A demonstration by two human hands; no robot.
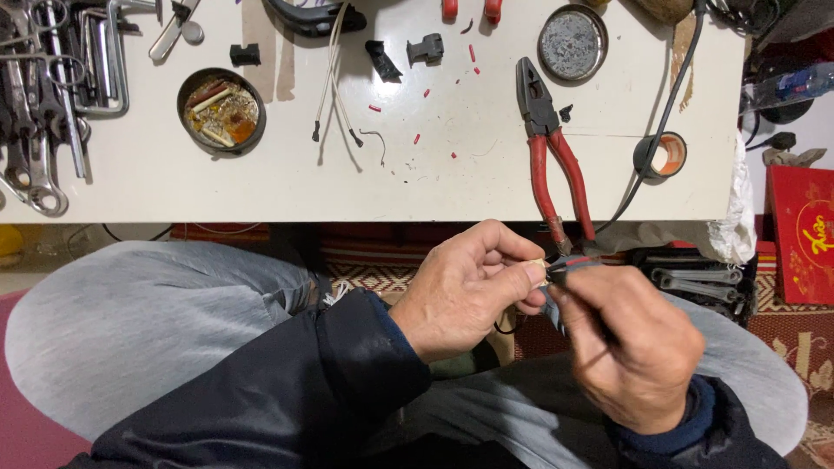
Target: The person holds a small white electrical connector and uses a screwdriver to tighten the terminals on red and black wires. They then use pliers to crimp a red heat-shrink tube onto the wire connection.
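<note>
Left hand (465, 287) and right hand (634, 347) both pinching a small pale connector with red and grey wires (556, 267) at lower centre, just below the white table edge (365, 213), red-handled steel pliers (549, 152) overhanging close above.

the left hand (465, 291) and right hand (630, 347) work close together just below the table (261, 187) edge, over the lap. the red-handled pliers (552, 148) overhang that edge right above them, blocking a straight reach up. open tabletop lies between the loose white wires (334, 82) and the pliers, strewn only with red scraps (417, 137). the tape roll (660, 155) and black cable (673, 95) crowd the right; wrenches (43, 95) and a round tin (221, 110) fill the left.
</note>
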